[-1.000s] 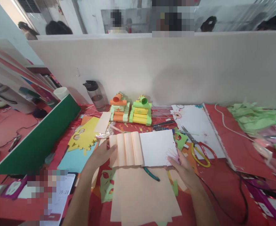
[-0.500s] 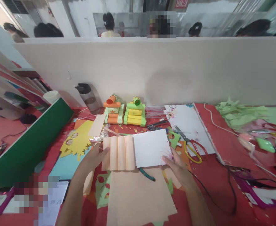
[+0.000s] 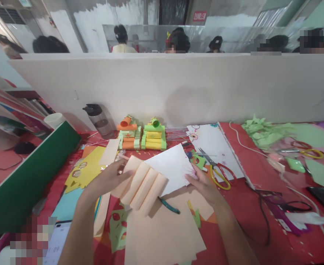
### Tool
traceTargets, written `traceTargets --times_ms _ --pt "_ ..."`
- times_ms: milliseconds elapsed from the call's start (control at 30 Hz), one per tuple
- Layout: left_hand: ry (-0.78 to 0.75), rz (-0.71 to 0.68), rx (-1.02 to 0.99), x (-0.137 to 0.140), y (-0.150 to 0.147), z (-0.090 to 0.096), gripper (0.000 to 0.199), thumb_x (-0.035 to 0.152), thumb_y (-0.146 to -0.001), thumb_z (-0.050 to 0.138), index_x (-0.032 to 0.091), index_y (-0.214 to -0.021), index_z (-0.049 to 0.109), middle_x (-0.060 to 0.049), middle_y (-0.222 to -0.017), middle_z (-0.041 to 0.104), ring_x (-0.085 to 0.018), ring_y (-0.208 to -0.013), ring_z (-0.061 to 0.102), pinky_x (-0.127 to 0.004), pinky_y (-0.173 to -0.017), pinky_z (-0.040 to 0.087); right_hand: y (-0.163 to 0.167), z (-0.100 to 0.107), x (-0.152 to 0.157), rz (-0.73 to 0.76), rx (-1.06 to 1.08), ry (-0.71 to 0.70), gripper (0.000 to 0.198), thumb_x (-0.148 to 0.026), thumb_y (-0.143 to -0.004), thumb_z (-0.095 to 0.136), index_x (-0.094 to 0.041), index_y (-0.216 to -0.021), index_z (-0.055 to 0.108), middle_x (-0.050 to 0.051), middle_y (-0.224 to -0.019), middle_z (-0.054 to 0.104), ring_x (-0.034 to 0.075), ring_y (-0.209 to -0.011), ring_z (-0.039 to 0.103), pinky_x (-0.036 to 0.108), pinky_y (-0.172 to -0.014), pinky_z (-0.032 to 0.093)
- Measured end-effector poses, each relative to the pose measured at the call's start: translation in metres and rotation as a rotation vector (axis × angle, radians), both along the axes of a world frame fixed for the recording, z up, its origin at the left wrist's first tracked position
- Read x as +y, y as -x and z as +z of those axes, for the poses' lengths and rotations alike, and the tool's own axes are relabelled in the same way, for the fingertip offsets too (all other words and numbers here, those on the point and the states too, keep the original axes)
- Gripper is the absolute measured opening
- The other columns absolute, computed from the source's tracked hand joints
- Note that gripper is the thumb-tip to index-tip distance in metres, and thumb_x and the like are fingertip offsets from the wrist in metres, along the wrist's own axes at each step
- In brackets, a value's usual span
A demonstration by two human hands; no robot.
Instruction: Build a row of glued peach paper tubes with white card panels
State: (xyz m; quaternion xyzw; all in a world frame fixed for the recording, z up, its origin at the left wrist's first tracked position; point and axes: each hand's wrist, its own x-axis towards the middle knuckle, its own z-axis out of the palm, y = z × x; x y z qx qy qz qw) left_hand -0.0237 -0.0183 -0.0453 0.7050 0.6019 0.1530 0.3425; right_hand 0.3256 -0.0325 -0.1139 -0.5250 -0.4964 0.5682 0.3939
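Observation:
My left hand (image 3: 113, 176) grips the left edge of a peach paper piece with ridged folds (image 3: 145, 186), which is tilted and overlaps a white sheet. That white sheet (image 3: 167, 167), with a pink flower drawn at its corner, is pinched at its right edge by my right hand (image 3: 202, 184). Beneath both lie larger peach sheets (image 3: 164, 235). A teal curved tool (image 3: 169, 205) sticks out from under the held papers; its other end is hidden. Scissors with red and yellow handles (image 3: 218, 171) lie open just beyond my right hand.
Two rolled-paper models (image 3: 129, 136) stand by the white partition (image 3: 150, 84), near a dark-lidded bottle (image 3: 98, 119). Yellow cut paper (image 3: 87, 167) lies at left beside a green board (image 3: 34, 176). Light-green paper strips (image 3: 261, 130), a cable and more scissors (image 3: 305, 151) lie at right.
The folded peach piece has turned clockwise, its right end dropping lower and overlapping the white sheet. The white sheet has tilted, its right side up. The camera view has shifted slightly.

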Motion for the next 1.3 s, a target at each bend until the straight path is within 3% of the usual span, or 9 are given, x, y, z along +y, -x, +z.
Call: traceTargets --times_ms 133,300,467,633,833,1000,1100,1300 --pt "0.011 -0.099 -0.151 0.032 -0.031 0.014 0.037 0.052 -0.082 0.056 0.021 -0.100 0.060 -0.006 -0.095 0.065 -0.023 -0.085 0.059 -0.032 -0.074 0.045 0.003 0.014 0.019 0.101 -0.069 -0.040 0.058 -0.044 -0.082 0.071 -0.029 -0.134 0.053 0.004 -0.130 0.063 0.032 -0.123 0.056 0.045 -0.104 0.045" --pt "-0.056 -0.135 -0.061 0.063 -0.061 0.017 0.041 0.055 -0.077 0.059 0.022 -0.101 0.064 -0.004 -0.095 0.067 -0.022 -0.083 0.061 -0.030 -0.072 0.044 0.006 0.031 0.045 0.265 -0.024 -0.035 0.054 -0.043 -0.082 0.069 -0.030 -0.133 0.055 0.004 -0.126 0.066 0.030 -0.122 0.056 0.047 -0.104 0.044" --pt "-0.117 -0.137 -0.077 0.077 -0.070 0.010 0.038 0.055 -0.079 0.058 0.023 -0.099 0.064 -0.001 -0.082 0.064 -0.018 -0.070 0.057 -0.028 -0.063 0.040 0.008 0.041 0.069 0.410 -0.026 -0.078 0.043 -0.044 -0.088 0.063 -0.025 -0.126 0.059 0.004 -0.124 0.066 0.027 -0.118 0.058 0.040 -0.099 0.046" --pt "-0.129 -0.101 -0.131 0.083 -0.071 0.009 0.036 0.051 -0.078 0.060 0.022 -0.099 0.063 -0.002 -0.087 0.065 -0.018 -0.072 0.058 -0.028 -0.064 0.041 0.011 0.049 0.087 0.611 0.000 -0.114 0.044 -0.044 -0.089 0.062 -0.021 -0.126 0.059 0.006 -0.123 0.065 0.024 -0.113 0.061 0.035 -0.093 0.047" --pt "-0.110 -0.081 -0.129 0.077 -0.071 0.012 0.029 0.049 -0.082 0.056 0.023 -0.094 0.062 0.001 -0.075 0.059 -0.017 -0.066 0.054 -0.027 -0.058 0.036 0.014 0.049 0.093 0.629 0.027 -0.016 0.068 -0.047 -0.089 0.062 -0.026 -0.147 0.033 0.005 -0.111 0.071 0.024 -0.106 0.066 0.036 -0.089 0.050" --pt "-0.113 -0.032 -0.103 0.076 -0.069 0.011 0.031 0.050 -0.084 0.054 0.023 -0.094 0.063 -0.001 -0.082 0.065 -0.019 -0.073 0.059 -0.029 -0.063 0.039 0.021 0.050 0.099 0.589 0.021 -0.055 0.049 -0.043 -0.090 0.061 -0.027 -0.134 0.049 0.008 -0.129 0.063 0.026 -0.122 0.057 0.040 -0.098 0.046" --pt "-0.096 -0.020 -0.119 0.080 -0.065 0.007 0.030 0.049 -0.083 0.055 0.023 -0.095 0.064 -0.003 -0.086 0.068 -0.021 -0.076 0.061 -0.030 -0.067 0.042 0.024 0.049 0.101 0.560 0.027 -0.021 0.044 -0.044 -0.090 0.061 -0.026 -0.129 0.051 0.009 -0.126 0.065 0.026 -0.116 0.061 0.038 -0.091 0.050" --pt "-0.043 -0.050 -0.296 0.087 -0.056 0.000 0.036 0.052 -0.082 0.059 0.022 -0.101 0.068 -0.004 -0.097 0.071 -0.021 -0.084 0.063 -0.029 -0.072 0.045 0.024 0.047 0.101 0.597 0.064 0.063 0.075 -0.035 -0.083 0.072 -0.029 -0.146 0.033 0.011 -0.129 0.064 0.027 -0.112 0.065 0.040 -0.090 0.052"
